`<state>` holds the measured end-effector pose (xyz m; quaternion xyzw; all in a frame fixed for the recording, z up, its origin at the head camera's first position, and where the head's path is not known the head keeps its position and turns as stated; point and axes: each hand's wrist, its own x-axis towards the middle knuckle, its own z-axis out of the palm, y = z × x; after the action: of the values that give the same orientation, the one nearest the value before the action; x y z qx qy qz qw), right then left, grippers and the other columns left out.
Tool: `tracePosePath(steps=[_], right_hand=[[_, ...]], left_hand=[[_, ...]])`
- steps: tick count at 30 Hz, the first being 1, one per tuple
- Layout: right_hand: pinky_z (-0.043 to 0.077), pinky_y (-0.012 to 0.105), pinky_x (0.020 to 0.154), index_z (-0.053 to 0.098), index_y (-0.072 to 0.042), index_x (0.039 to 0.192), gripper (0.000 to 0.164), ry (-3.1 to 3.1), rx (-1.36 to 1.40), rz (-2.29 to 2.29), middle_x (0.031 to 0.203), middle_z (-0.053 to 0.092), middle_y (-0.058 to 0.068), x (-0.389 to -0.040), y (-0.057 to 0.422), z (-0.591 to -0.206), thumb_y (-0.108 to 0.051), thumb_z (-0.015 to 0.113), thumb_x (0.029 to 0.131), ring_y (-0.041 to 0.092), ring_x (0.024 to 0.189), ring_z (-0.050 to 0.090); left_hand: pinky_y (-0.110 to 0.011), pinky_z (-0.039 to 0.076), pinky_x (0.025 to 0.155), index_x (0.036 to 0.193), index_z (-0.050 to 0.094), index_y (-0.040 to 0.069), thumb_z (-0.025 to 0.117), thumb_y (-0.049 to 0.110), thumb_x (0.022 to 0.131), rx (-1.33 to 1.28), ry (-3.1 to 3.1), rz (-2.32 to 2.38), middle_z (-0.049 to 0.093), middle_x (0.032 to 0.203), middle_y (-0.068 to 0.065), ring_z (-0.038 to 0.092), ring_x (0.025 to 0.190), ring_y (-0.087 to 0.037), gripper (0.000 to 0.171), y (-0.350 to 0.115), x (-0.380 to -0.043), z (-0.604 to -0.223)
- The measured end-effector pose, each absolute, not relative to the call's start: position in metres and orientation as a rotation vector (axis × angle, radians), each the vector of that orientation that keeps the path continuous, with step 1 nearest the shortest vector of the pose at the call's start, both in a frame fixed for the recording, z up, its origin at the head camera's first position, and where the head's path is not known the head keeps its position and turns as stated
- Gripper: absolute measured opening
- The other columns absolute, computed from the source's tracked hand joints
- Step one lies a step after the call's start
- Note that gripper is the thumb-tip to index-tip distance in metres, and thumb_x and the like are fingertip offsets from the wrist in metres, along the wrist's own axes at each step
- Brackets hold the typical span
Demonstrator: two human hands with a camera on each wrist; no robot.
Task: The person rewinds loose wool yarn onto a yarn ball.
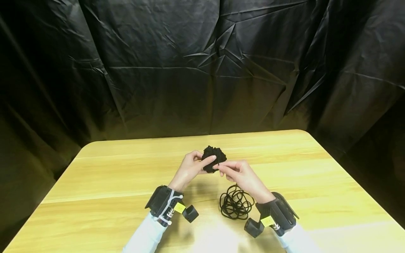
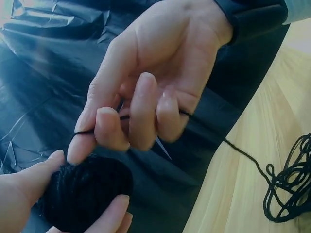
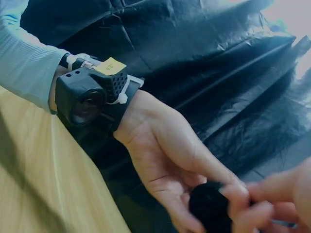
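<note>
A ball of black yarn (image 1: 212, 154) is held above the table by my left hand (image 1: 186, 172), with the thumb across its near side and fingers behind. My right hand (image 1: 245, 177) is close at the ball's right side, thumb and index finger pinching the yarn strand. In the left wrist view, that strand (image 2: 243, 151) runs from a loose heap, passes between the curled fingers of the right hand (image 2: 150, 82), and reaches the index fingertip beside the ball (image 2: 87, 194). The right wrist view shows the left hand (image 3: 167, 150) gripping the ball (image 3: 209, 206), partly hidden by blurred right fingers.
Loose loops of black yarn (image 1: 236, 203) lie on the wooden table (image 1: 126, 196) below the right hand. A black sheet (image 1: 158, 98) hangs behind the table's far edge. Each wrist wears a strapped-on camera, the left one (image 1: 191, 213) and the right one (image 1: 254, 227).
</note>
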<state>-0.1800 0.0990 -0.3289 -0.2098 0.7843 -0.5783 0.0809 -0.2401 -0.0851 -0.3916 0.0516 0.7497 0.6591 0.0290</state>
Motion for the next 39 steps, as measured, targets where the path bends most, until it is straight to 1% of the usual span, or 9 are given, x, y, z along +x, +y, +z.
tracePosePath(steps=[5, 9, 12, 16, 21, 25, 30, 36, 39], right_hand=[[0.042, 0.023, 0.056, 0.066, -0.005, 0.088, 0.022, 2.272, -0.873, -1.575, 0.068, 0.055, -0.001, -0.181, 0.093, -0.337, -0.022, 0.052, 0.09, 0.01, 0.058, 0.047], [0.048, 0.03, 0.061, 0.066, -0.006, 0.084, 0.022, 2.217, -0.912, -1.523, 0.068, 0.059, -0.001, -0.185, 0.091, -0.346, -0.023, 0.053, 0.089, 0.01, 0.059, 0.052], [0.046, 0.029, 0.062, 0.066, 0.0, 0.092, 0.023, 2.179, -0.899, -1.537, 0.069, 0.057, 0.001, -0.19, 0.093, -0.352, -0.019, 0.053, 0.09, 0.01, 0.06, 0.051], [0.039, 0.024, 0.061, 0.061, 0.007, 0.099, 0.025, 2.094, -0.814, -1.618, 0.068, 0.049, 0.003, -0.199, 0.098, -0.359, -0.014, 0.05, 0.09, 0.011, 0.062, 0.045], [0.037, 0.023, 0.063, 0.053, 0.007, 0.1, 0.023, 1.904, -0.683, -1.728, 0.075, 0.048, 0.002, -0.207, 0.104, -0.365, -0.012, 0.044, 0.091, 0.01, 0.066, 0.044], [0.039, 0.023, 0.067, 0.053, -0.001, 0.1, 0.018, 1.734, -0.645, -1.82, 0.077, 0.049, 0.001, -0.209, 0.107, -0.365, -0.008, 0.038, 0.092, 0.01, 0.069, 0.045], [0.042, 0.022, 0.068, 0.057, -0.012, 0.092, 0.019, 1.676, -0.544, -1.943, 0.074, 0.052, -0.004, -0.209, 0.11, -0.36, -0.015, 0.037, 0.095, 0.007, 0.065, 0.049], [0.042, 0.017, 0.062, 0.049, 0.008, 0.113, 0.035, 1.919, -0.386, -2.011, 0.08, 0.056, -0.006, -0.206, 0.111, -0.348, -0.02, 0.038, 0.096, 0.003, 0.067, 0.05], [0.038, 0.02, 0.062, 0.055, 0.006, 0.104, 0.034, 2.091, -0.341, -1.997, 0.074, 0.051, -0.004, -0.203, 0.109, -0.341, -0.025, 0.044, 0.094, 0.006, 0.065, 0.046]], left_hand=[[-0.029, 0.053, 0.067, 0.091, 0.049, 0.009, 0.07, 0.051, 0.067, 0.179, 2.252, 2.076, 0.056, 0.095, -0.002, 0.062, 0.083, -0.013, 0.053, -0.085, -0.254, -0.409], [-0.033, 0.053, 0.068, 0.088, 0.047, 0.008, 0.069, 0.04, 0.074, 0.217, 2.166, 2.116, 0.052, 0.077, -0.001, 0.06, 0.078, -0.014, 0.042, -0.08, -0.231, -0.378], [-0.031, 0.052, 0.068, 0.086, 0.046, 0.005, 0.068, 0.033, 0.077, 0.243, 2.116, 2.127, 0.053, 0.073, 0.0, 0.059, 0.077, -0.013, 0.036, -0.078, -0.213, -0.352], [-0.028, 0.05, 0.068, 0.092, 0.05, 0.0, 0.065, 0.023, 0.081, 0.235, 2.061, 2.111, 0.062, 0.086, -0.008, 0.059, 0.081, -0.013, 0.03, -0.077, -0.201, -0.332], [-0.031, 0.05, 0.071, 0.1, 0.052, -0.004, 0.063, 0.019, 0.083, 0.256, 2.022, 2.061, 0.06, 0.102, -0.015, 0.059, 0.086, -0.016, 0.031, -0.08, -0.201, -0.328], [-0.034, 0.052, 0.071, 0.105, 0.052, -0.004, 0.063, 0.02, 0.083, 0.285, 1.979, 2.037, 0.056, 0.108, -0.016, 0.059, 0.086, -0.018, 0.035, -0.083, -0.2, -0.326], [-0.035, 0.053, 0.069, 0.106, 0.052, -0.004, 0.064, 0.02, 0.081, 0.317, 1.97, 1.993, 0.058, 0.104, -0.016, 0.06, 0.083, -0.018, 0.037, -0.085, -0.2, -0.324], [-0.046, 0.052, 0.067, 0.099, 0.049, -0.007, 0.062, 0.01, 0.082, 0.399, 1.879, 1.982, 0.059, 0.1, -0.019, 0.063, 0.082, -0.025, 0.028, -0.086, -0.201, -0.327], [-0.047, 0.052, 0.064, 0.098, 0.048, -0.007, 0.063, 0.01, 0.081, 0.397, 1.878, 1.973, 0.058, 0.099, -0.02, 0.063, 0.082, -0.027, 0.027, -0.085, -0.199, -0.326]])
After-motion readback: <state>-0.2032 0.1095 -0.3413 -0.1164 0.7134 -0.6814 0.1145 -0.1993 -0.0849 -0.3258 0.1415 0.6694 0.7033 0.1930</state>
